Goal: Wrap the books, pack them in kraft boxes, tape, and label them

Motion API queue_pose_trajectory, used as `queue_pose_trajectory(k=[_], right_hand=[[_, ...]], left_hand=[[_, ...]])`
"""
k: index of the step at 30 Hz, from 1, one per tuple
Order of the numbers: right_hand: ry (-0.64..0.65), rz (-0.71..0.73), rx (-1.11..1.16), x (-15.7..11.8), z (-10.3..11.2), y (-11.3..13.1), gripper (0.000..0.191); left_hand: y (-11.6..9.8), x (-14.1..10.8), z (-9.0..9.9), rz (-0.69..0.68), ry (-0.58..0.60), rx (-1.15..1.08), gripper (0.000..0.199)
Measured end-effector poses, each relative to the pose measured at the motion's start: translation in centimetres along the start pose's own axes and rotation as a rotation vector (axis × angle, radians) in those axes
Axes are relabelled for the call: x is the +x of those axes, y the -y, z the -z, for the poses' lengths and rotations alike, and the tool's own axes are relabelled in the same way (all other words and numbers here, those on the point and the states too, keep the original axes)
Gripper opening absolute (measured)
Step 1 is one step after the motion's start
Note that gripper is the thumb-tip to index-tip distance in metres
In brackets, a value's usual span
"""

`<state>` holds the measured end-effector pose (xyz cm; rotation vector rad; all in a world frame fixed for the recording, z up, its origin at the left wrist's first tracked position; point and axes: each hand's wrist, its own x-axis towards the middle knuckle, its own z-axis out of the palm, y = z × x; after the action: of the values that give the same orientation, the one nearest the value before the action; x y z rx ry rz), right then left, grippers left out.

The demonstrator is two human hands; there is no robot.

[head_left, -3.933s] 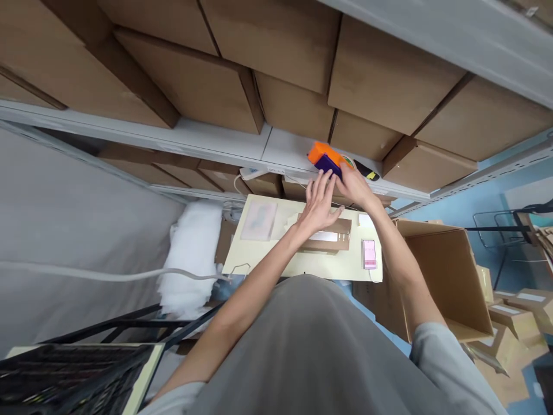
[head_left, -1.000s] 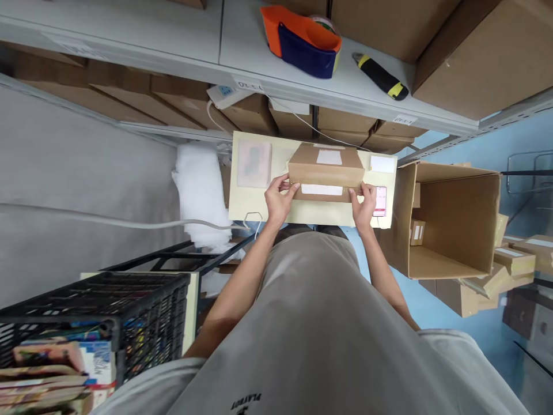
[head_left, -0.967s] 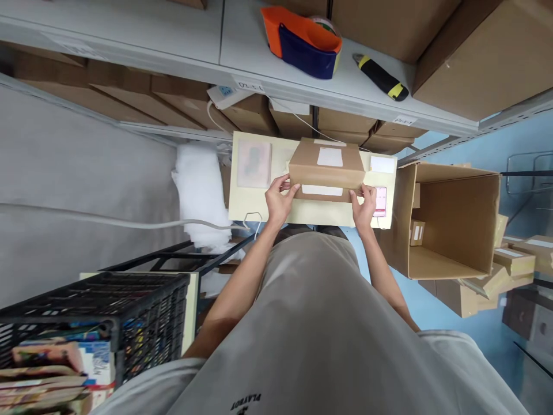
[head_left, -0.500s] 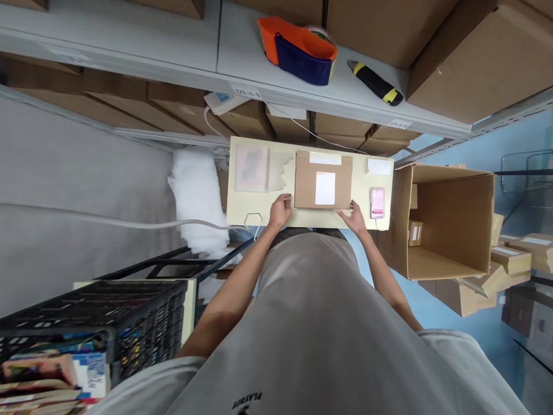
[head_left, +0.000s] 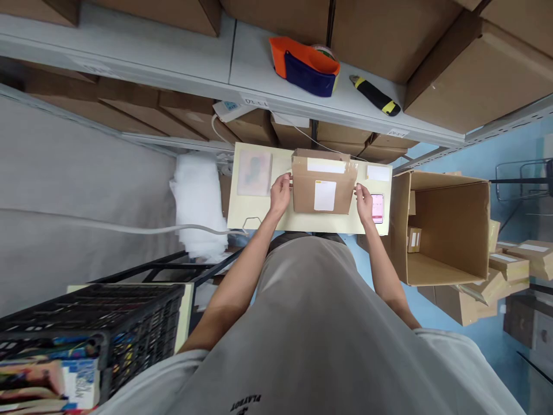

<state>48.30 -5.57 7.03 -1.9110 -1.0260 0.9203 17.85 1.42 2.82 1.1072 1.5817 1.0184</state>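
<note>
Brown cardboard box (head_left: 301,195) is between the left hand (head_left: 281,193) and the right hand (head_left: 363,202), each grip half curled; I can't tell if either holds it.

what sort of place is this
Probably a storeroom or small packing warehouse: grey metal shelves hold brown cardboard boxes, an orange-and-dark-blue plastic tape dispenser sits on one, and a white-labelled brown cardboard box stands on a cream rectangular table.

Left fingers (head_left: 286,179) and right fingers (head_left: 359,189) seemingly touch the cardboard box (head_left: 323,177).
</note>
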Motion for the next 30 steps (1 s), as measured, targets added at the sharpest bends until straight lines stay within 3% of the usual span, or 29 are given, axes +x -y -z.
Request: queue_pose_trajectory(k=[6,11,16,20,26,30], right_hand=[[0.060,-0.042,0.008,-4.7,0.5,-0.2,0.093],[0.141,-0.145,-0.057,-5.9,0.0,-1.1,0.099],[0.008,-0.058,-0.206,-5.1,-0.2,0.8,0.090],[0.001,0.040,-0.328,-3.7,-1.3,2.8,0.076],[0.026,0.030,-0.510,-2.4,-3.0,4.0,0.047],[-0.004,0.078,-0.545,-3.0,-1.8,4.5,0.025]], left_hand=[[0.5,-4.5,3.4,0.098,-0.020,-0.046,0.062],[2.0,-5.6,4.5,0.206,0.065,0.044,0.065],[0.0,-5.2,4.7,0.065,0.028,0.061,0.055],[-2.4,-4.4,4.0,-0.043,0.009,0.151,0.049],[-3.6,-3.9,3.6,-0.024,0.009,0.283,0.027],[-3.6,-4.1,4.3,0.011,-0.006,0.312,0.019]])
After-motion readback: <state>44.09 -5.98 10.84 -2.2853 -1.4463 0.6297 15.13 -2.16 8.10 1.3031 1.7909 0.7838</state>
